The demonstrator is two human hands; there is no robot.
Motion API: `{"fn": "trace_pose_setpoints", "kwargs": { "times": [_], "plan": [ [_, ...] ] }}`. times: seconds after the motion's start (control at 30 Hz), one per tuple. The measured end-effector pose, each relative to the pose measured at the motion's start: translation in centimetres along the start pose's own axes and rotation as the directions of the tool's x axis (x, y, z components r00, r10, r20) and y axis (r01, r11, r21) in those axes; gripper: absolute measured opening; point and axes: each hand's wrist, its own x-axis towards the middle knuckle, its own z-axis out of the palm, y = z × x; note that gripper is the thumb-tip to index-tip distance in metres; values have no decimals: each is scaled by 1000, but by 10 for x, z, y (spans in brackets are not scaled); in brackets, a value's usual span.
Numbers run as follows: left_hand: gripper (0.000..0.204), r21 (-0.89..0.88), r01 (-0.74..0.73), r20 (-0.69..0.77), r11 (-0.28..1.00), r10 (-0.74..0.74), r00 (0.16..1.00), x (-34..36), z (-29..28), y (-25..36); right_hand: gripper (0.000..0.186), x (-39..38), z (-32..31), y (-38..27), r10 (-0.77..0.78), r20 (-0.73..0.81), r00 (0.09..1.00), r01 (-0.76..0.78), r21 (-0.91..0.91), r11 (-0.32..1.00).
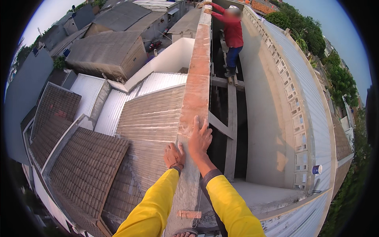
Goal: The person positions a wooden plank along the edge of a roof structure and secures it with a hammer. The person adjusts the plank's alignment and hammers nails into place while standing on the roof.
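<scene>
A narrow concrete wall top (185,193) runs straight away from me, with a long flat reddish strip (196,75) along its farther part. My right hand (200,139) rests at the near end of this strip, open, its fingers spread toward the right edge. Lower and to the left, my left hand (173,156) has its fingers curled at the wall's left edge; the fingertips are partly hidden. Close to my sandalled foot (185,234) lies a small reddish block (188,214), with thin string beside it. Both my sleeves are yellow.
A person (233,35) in red stands on planks at the wall's far end, hands on its top. Right of the wall, beams (231,118) cross a deep dark gap. Tiled roofs (85,170) lie below on the left. A small tub (317,170) sits on the right metal roof.
</scene>
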Motion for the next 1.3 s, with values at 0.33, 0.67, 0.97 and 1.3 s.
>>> {"fn": "trace_pose_setpoints", "kwargs": {
  "times": [0.33, 0.67, 0.97, 1.3],
  "plan": [
    [46, 18, 30, 41, 999, -31, 999, 2, -7, 6, 67, 101, 30, 5, -28, -164, 986, 26, -12, 1000],
    [47, 25, 43, 126, 999, -45, 991, 4, -3, 8, 79, 187, 55, 19, 12, -44, 999, -9, 86, 996],
    [44, -22, 14, 126, 1000, -11, 992, 6, 2, 10, 97, 245, 70, 25, -25, 123, 992, 32, -54, 998],
    [42, 33, 51, 144, 998, -56, 988, 5, -1, 5, 116, 266, 52, 14, -55, 264, 963, 77, -74, 994]
  ]
}}
